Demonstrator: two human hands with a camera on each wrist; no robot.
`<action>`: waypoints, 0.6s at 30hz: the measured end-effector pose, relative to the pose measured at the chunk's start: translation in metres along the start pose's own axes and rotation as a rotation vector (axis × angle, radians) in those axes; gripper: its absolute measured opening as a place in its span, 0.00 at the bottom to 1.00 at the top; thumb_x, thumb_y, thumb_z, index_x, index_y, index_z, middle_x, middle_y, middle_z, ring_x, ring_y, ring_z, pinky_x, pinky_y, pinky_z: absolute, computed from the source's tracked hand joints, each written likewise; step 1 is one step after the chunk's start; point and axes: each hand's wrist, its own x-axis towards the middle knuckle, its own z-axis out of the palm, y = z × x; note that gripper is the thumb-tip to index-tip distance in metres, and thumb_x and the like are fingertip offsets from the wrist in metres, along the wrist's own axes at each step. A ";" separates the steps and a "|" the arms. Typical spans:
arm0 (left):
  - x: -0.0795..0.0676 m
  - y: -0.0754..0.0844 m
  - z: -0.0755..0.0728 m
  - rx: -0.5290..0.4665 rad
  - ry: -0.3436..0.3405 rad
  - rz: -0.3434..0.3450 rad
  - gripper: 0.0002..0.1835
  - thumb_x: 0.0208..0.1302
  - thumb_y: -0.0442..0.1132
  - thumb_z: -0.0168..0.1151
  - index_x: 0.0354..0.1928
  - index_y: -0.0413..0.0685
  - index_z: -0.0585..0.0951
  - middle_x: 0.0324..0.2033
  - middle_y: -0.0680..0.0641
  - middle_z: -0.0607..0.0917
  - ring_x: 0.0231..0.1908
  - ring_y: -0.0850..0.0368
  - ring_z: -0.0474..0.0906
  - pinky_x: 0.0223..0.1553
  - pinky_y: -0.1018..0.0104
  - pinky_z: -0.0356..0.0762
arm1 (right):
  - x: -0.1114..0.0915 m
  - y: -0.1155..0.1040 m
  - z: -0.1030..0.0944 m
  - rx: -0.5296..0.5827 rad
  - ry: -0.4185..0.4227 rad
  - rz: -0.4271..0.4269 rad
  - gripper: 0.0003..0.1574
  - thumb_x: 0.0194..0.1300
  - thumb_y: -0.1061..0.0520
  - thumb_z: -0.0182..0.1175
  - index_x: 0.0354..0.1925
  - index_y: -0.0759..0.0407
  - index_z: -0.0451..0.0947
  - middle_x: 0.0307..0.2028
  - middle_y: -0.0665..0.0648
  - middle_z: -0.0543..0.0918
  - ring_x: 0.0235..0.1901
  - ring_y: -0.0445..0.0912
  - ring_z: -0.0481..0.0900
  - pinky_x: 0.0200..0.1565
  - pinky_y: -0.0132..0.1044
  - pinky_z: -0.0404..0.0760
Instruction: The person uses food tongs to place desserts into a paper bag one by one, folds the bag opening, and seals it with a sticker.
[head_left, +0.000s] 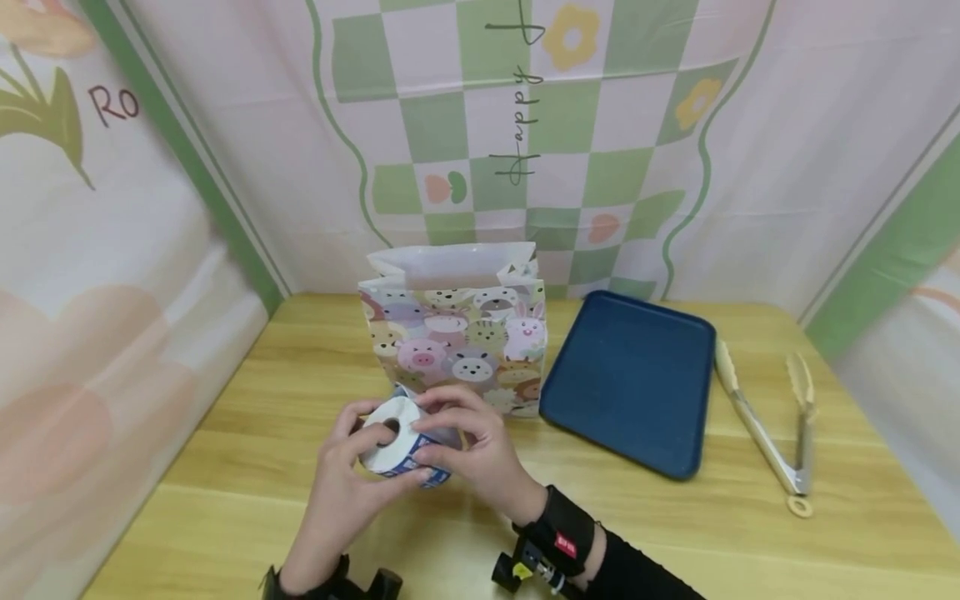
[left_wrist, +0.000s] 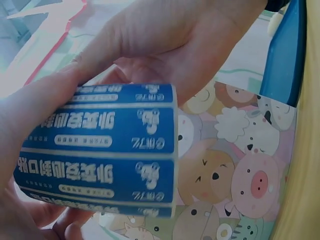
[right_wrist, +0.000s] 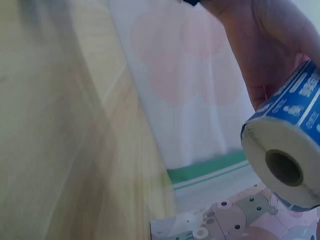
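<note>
Both hands hold a roll of blue-and-white sticker labels (head_left: 405, 414) close in front of a paper gift bag (head_left: 480, 346) printed with cartoon animals. My left hand (head_left: 337, 471) grips the roll from the left, its index finger at the hole of the core and its thumb along the printed side. From the right, my right hand (head_left: 483, 442) holds it with fingertips on the white end and thumb on the side. Blue printed labels (left_wrist: 90, 150) face the left wrist camera. In the right wrist view the roll's white end and hollow core (right_wrist: 284, 167) show.
The gift bag stands upright with its top open at the back of the wooden table (head_left: 247, 450). Right of it lies a dark blue tray (head_left: 633, 379), then metal tongs (head_left: 765, 433) with cream tips, spread apart. A patterned curtain (head_left: 525, 125) hangs behind.
</note>
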 end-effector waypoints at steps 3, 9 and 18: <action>0.000 0.002 0.001 -0.013 0.012 -0.019 0.17 0.35 0.43 0.84 0.29 0.59 0.83 0.55 0.53 0.76 0.53 0.57 0.73 0.48 0.65 0.76 | -0.001 -0.001 0.002 0.036 0.035 -0.008 0.15 0.57 0.65 0.68 0.45 0.60 0.84 0.56 0.63 0.77 0.59 0.49 0.73 0.60 0.37 0.74; 0.000 0.005 0.003 -0.020 0.050 -0.035 0.17 0.38 0.44 0.83 0.29 0.56 0.83 0.54 0.52 0.77 0.52 0.55 0.73 0.47 0.69 0.75 | -0.003 -0.004 0.007 0.043 0.096 0.008 0.16 0.58 0.67 0.66 0.47 0.60 0.84 0.55 0.64 0.76 0.60 0.49 0.74 0.61 0.37 0.74; 0.000 0.007 0.004 -0.027 0.088 -0.085 0.16 0.38 0.45 0.83 0.28 0.58 0.83 0.54 0.52 0.78 0.53 0.56 0.73 0.46 0.68 0.72 | -0.002 -0.011 0.011 -0.190 0.193 -0.123 0.18 0.53 0.69 0.70 0.44 0.61 0.86 0.44 0.59 0.81 0.48 0.47 0.79 0.49 0.34 0.79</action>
